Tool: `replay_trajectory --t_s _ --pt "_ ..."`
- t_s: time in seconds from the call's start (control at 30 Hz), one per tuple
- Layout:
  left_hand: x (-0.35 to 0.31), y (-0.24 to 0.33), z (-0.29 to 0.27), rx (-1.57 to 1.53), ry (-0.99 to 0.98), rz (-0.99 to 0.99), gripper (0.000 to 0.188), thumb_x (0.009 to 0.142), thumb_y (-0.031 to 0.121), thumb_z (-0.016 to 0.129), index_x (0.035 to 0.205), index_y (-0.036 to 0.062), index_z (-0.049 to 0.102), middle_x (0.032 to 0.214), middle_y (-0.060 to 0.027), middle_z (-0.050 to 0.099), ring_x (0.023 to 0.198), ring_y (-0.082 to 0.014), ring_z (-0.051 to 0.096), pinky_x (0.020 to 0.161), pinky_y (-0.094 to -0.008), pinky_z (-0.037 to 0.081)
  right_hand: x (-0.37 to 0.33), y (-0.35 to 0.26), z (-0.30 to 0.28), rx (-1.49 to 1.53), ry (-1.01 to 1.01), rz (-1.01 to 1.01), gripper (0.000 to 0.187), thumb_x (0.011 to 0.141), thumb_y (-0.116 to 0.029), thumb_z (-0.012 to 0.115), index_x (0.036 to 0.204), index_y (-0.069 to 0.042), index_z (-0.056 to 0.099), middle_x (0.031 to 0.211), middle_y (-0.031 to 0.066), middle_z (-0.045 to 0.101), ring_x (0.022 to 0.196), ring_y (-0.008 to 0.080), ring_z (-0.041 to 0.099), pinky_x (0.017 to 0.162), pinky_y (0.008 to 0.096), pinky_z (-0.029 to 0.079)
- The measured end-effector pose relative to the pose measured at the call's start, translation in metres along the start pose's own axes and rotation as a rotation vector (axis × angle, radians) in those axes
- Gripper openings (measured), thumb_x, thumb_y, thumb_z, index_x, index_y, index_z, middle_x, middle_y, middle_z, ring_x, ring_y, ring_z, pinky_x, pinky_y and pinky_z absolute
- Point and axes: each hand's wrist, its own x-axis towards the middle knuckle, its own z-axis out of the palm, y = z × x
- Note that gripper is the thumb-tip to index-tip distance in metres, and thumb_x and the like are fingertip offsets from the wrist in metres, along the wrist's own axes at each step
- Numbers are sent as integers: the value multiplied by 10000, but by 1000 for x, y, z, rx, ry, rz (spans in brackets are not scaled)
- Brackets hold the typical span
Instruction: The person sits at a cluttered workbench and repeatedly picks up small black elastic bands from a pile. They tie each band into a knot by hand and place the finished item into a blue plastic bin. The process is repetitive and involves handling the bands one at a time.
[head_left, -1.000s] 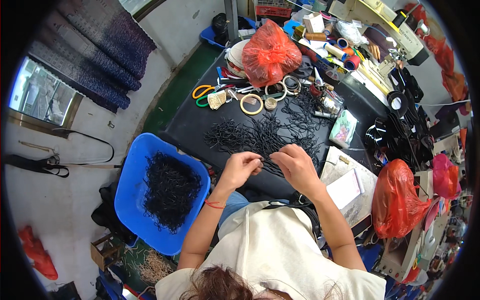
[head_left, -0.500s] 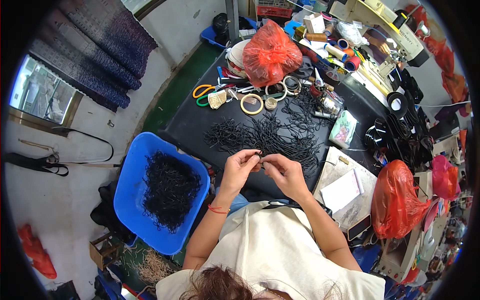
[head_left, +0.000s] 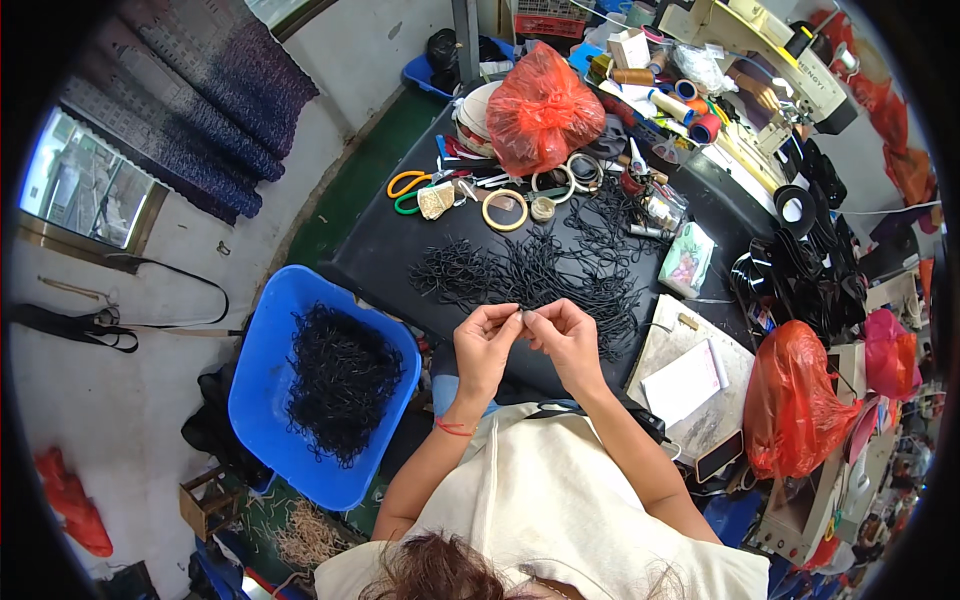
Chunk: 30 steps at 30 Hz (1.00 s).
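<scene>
In the head view, your left hand (head_left: 484, 344) and right hand (head_left: 567, 345) pinch a small, mostly hidden dark piece (head_left: 521, 308) between their fingertips, right of the blue tub (head_left: 262, 398), with the heaped black cords (head_left: 540, 268) also to its right.

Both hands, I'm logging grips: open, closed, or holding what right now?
Left hand: closed in a pinch; anything held is too small to identify.
Right hand: also pinched closed; anything held can't be told.
</scene>
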Motion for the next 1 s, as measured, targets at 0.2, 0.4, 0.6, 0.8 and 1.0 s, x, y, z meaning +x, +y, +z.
replay_trajectory --t_s 0.2,0.4,0.6,0.8,1.0 --pt "-2 17 -6 325 -133 38 153 800 17 634 932 -28 570 837 -75 648 734 -79 606 662 -198 497 8 7 -9 -308 16 -181 286 793 -249 685 927 -4 622 815 36 597 682 78 509 583 222 411" --pt "-12 30 -10 414 -255 -49 279 775 5 650 1003 -12 489 895 -97 642 755 -62 580 672 -201 485 7 0 -8 158 -109 167 191 792 -214 684 746 -33 642 661 -20 548 598 56 450 551 201 333" --pt "-18 17 -9 182 -291 -125 359 780 15 663 1097 -23 498 936 -98 633 756 -62 571 682 -200 485 5 6 -6 128 32 83 213 845 -212 640 696 -76 572 604 -61 492 533 25 402 492 186 317" --pt "-17 21 -4 183 -209 -140 150 801 31 658 931 -19 603 781 -44 627 674 -56 560 648 -178 475 2 -1 -4 342 13 159 257 859 -256 623 722 -42 584 617 -44 505 548 27 408 498 187 309" --pt "-15 24 -3 154 -300 -291 129 845 136 633 874 12 615 712 -12 608 620 -32 524 549 -174 418 -1 6 -7 204 -95 44 231 865 -234 618 732 -48 580 627 -39 522 577 28 440 516 185 336"
